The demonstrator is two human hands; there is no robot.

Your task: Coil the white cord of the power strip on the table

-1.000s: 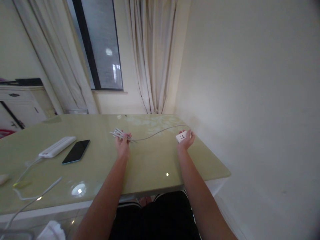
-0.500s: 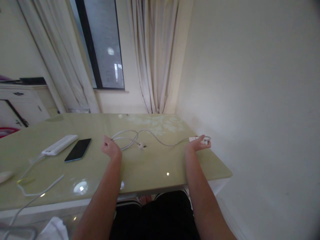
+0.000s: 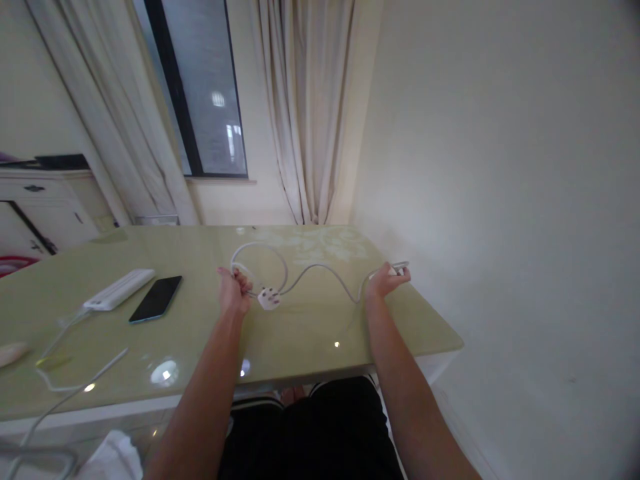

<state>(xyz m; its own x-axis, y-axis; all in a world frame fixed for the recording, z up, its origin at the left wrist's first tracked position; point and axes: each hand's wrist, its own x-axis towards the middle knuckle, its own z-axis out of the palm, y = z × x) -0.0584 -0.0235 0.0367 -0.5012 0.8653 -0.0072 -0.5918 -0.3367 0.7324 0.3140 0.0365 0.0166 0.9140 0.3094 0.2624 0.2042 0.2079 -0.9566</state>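
Observation:
My left hand point(image 3: 233, 291) is closed around the looped white cable point(image 3: 259, 245) above the table. Just right of its fingers hangs a white plug point(image 3: 269, 299), with dark prongs showing. From there the cable runs in a slack wave to my right hand point(image 3: 384, 283), near the table's right side. That hand is closed on a white power strip point(image 3: 395, 269), mostly covered by the fingers, with a bend of cable beside it.
A black phone point(image 3: 156, 299) and a long white device with a cord point(image 3: 120, 289) lie on the glossy green table point(image 3: 300, 347) at left. A wall point(image 3: 500, 200) rises close on the right. Curtains point(image 3: 305, 113) hang behind the table.
My left hand has moved right and turned, bringing its fingers into view. The cable loop and plug have shifted with it. My right hand has come slightly left, turning the power strip.

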